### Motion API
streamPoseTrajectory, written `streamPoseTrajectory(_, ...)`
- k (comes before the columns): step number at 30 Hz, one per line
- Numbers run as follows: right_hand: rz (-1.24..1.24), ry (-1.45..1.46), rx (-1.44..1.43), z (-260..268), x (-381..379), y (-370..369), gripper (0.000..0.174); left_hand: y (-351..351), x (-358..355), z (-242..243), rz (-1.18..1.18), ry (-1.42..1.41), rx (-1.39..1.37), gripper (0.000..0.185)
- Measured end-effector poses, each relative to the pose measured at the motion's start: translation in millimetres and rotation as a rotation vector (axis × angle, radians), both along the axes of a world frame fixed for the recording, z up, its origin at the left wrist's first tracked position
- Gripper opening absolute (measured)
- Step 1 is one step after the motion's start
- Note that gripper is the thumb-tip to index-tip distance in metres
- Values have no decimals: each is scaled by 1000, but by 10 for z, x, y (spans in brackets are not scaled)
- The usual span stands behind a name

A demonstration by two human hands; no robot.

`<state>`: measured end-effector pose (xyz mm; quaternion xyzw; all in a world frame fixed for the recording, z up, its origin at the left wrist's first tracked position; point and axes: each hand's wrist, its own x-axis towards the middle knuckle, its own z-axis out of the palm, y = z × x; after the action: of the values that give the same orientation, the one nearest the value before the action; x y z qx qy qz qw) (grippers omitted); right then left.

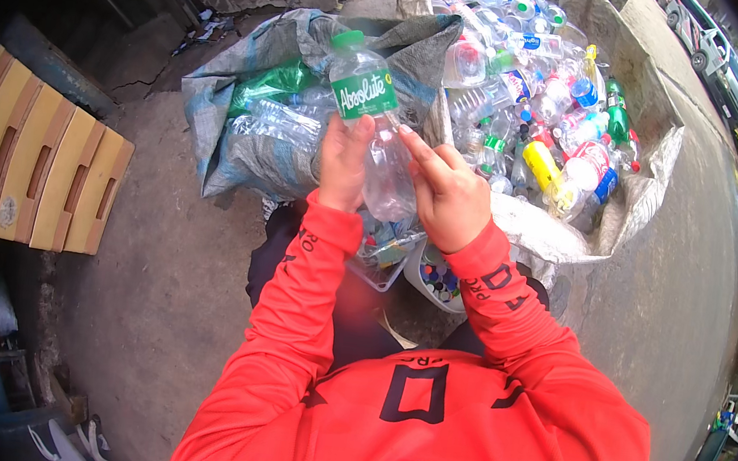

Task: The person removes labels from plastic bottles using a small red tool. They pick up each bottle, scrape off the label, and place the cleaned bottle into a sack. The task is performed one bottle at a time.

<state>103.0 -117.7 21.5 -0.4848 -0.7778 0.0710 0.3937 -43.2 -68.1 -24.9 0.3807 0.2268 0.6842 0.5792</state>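
A clear plastic bottle point(391, 179) with a green cap and a green label is held upright-tilted before my chest. My left hand point(346, 160) grips it around its side just below the label. My right hand point(447, 188) is at the bottle's other side, index finger extended to the label's lower edge; something small and thin seems to be at the fingertip, too small to name. Beyond the left hand lies a grey woven sack point(248, 164) holding clear and green bottles. To the right, a large whitish woven sack point(648, 172) is heaped with mixed plastic bottles.
Below my hands stand a clear plastic container point(381, 279) with scraps and a white bucket point(427, 290) of bottle caps. A stack of yellow-brown crates point(45, 163) stands at the left. Parked vehicles point(705, 46) are at the far upper right.
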Motion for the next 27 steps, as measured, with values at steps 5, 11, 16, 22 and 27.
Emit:
streamPoseTrajectory(5, -43, 15, -23, -9, -59, 19, 44, 40, 43, -95, 85, 22, 70, 45)
streamPoseTrajectory(11, -16, 302, -194, -20, -52, 105, 46, 4, 110, -36, 157, 124, 159, 52)
streamPoseTrajectory(16, 96, 340, -47, -73, -48, 201, 45, 22, 61, -82, 125, 307, 186, 60)
streamPoseTrajectory(22, 130, 507, -200, -183, 172, 441, 40, -17, -68, -35, -240, 183, -35, 72)
streamPoseTrajectory(27, 193, 470, -197, -233, 300, 552, 38, -2, -318, -33, -689, 51, -61, 95)
